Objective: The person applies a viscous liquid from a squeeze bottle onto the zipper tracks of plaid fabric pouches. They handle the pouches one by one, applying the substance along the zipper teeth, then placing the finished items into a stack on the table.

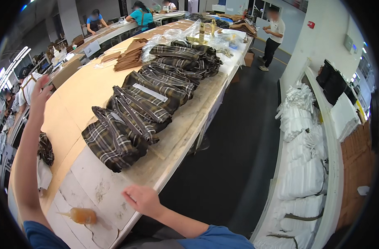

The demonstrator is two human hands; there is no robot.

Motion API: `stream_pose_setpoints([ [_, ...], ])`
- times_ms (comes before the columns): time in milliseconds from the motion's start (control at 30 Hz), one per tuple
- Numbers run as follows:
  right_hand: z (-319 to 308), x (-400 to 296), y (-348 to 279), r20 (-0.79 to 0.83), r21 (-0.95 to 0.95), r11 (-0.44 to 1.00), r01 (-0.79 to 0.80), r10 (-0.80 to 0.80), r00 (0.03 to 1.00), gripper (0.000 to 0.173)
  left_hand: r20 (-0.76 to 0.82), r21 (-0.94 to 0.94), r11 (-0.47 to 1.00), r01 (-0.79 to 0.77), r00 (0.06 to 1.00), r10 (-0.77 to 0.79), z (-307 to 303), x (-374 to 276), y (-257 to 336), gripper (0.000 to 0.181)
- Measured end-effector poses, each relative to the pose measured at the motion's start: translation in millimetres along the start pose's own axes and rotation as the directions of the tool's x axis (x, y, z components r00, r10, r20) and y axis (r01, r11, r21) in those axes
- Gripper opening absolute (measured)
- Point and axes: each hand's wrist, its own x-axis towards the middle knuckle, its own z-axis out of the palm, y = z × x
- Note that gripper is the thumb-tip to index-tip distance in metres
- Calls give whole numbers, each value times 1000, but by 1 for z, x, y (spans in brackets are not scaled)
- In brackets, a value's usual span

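My left hand [40, 91] is raised above the left side of the worktable [74, 102], fingers apart and nothing in them. Over the near edge of the table hovers my right hand [143, 199], its fingers curled in; I see nothing held there. Between and beyond my hands lies a row of folded plaid fabric bundles [115, 141], dark green and brown with white lines. A white strip [150, 92] rests on one bundle. Below my right hand's level, to the left, a squeeze bottle [83, 215] of amber liquid lies on its side, nozzle pointing left.
Brown cut pieces [130, 56] and clear plastic bags [170, 35] sit farther along the table. At right, a shelf holds white fabric bundles [301, 179]. A person [273, 34] stands beyond the aisle; others work at the left tables. Dark plaid cloth [45, 149] lies at left.
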Motion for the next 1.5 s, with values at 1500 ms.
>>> stream_pose_setpoints([
  [1500, 67, -43, -34, 361, -355, 935, 3, 134, 923, 21, -239, 809, 538, 236, 969, -64, -227, -602, -96, 36],
])
